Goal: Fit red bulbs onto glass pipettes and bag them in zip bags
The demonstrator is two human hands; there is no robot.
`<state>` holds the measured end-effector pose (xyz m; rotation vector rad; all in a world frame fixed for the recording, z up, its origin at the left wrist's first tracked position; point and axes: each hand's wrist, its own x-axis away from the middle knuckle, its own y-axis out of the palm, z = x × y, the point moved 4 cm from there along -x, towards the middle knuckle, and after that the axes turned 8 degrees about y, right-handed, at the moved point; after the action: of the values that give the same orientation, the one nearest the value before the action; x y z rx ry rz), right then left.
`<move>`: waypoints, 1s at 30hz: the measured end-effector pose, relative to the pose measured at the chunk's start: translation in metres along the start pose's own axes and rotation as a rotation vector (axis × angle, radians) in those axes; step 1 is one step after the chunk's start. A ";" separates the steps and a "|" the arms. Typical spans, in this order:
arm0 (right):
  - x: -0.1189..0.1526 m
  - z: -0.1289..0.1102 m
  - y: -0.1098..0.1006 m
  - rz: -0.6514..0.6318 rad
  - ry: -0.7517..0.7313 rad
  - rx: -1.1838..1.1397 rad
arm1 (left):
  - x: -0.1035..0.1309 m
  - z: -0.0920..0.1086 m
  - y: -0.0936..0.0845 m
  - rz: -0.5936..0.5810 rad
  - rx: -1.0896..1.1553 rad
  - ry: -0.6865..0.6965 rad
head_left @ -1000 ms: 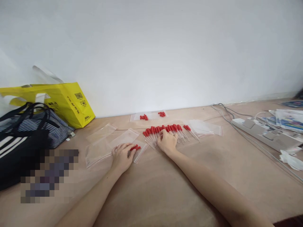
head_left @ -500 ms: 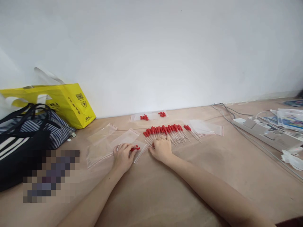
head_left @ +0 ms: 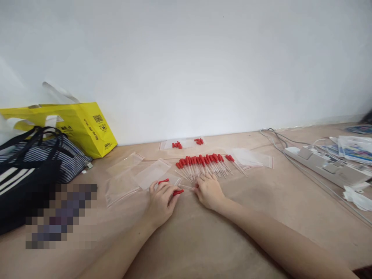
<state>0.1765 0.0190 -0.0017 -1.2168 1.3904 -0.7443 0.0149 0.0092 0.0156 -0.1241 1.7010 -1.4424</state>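
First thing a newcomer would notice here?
Probably the row of red-topped droppers, fanned out mid-table just beyond the right hand. Next, the bright yellow bag against the wall at far left, behind the striped bag.

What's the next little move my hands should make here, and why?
I'd probably line up the thin clear tube in the right hand with the red cap pinched in the left hand. The tube's free end lies close to that cap but doesn't look fitted to it, while the row of tubes beyond shows red caps on their far ends.
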 end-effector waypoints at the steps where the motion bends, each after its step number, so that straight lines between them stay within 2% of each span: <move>1: 0.005 0.009 -0.003 0.004 -0.032 -0.020 | 0.000 0.005 0.001 -0.018 0.031 0.021; 4: 0.016 0.034 -0.010 -0.005 -0.127 -0.120 | -0.002 0.016 0.004 -0.096 0.125 0.064; 7: 0.022 0.045 -0.015 -0.007 -0.191 -0.250 | -0.003 0.020 0.007 -0.144 0.153 0.080; 10: 0.021 0.041 -0.016 -0.006 -0.188 -0.315 | -0.002 0.019 0.010 -0.134 0.102 0.092; 16: 0.019 0.027 -0.008 -0.084 -0.186 -0.322 | -0.003 0.014 0.019 -0.111 0.043 0.084; 21: 0.024 0.026 -0.009 -0.028 -0.124 -0.288 | -0.006 0.016 0.017 -0.035 0.090 0.031; 25: 0.027 0.024 -0.011 0.025 -0.060 -0.379 | -0.007 0.019 0.011 0.041 0.125 0.011; 30: 0.028 0.019 -0.011 0.074 -0.066 -0.422 | -0.008 0.021 0.007 0.080 0.136 0.018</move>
<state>0.2009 -0.0073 -0.0041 -1.4892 1.5761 -0.3626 0.0369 0.0001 0.0149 0.0310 1.5979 -1.4983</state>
